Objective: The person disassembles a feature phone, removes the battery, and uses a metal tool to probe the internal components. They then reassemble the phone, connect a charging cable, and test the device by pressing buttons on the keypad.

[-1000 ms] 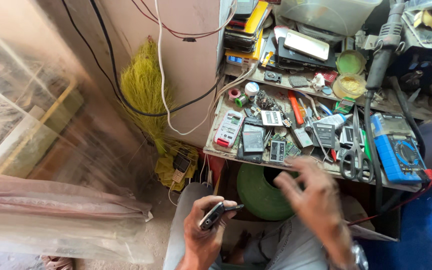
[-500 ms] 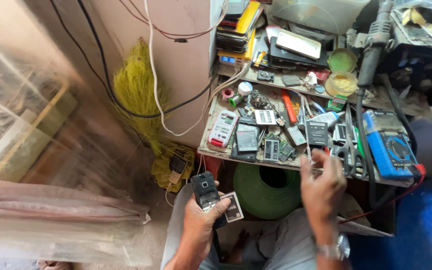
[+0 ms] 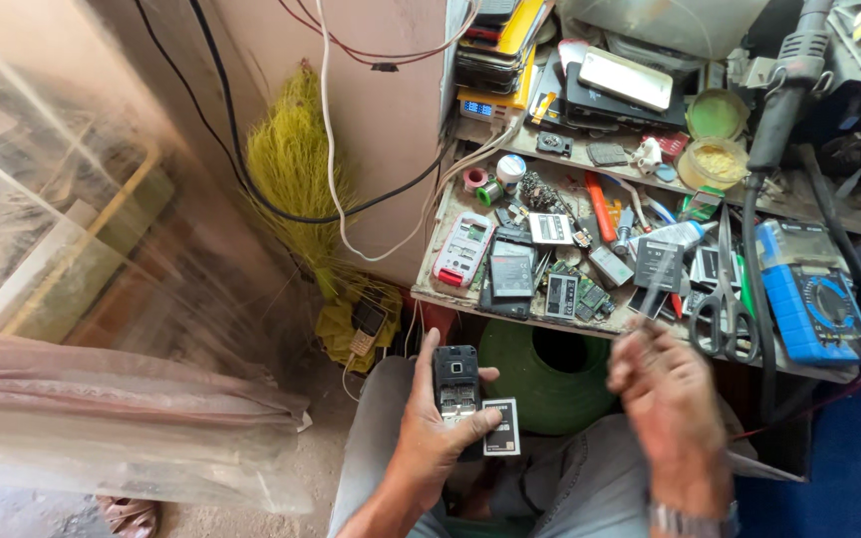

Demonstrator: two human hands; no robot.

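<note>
Cluttered workbench (image 3: 550, 304) ahead; opened phone (image 3: 456, 384) and battery (image 3: 501, 426) gripped in left hand (image 3: 430, 438), right hand (image 3: 665, 394) blurred, seemingly empty.

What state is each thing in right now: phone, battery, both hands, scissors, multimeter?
Phone: back cover off, held upright in left hand.
Battery: out of phone, pinched beside it.
Left hand: gripping phone and battery.
Right hand: raised, blurred; contents unclear.
Scissors: closed, flat on bench.
Multimeter: lying face up.
</note>
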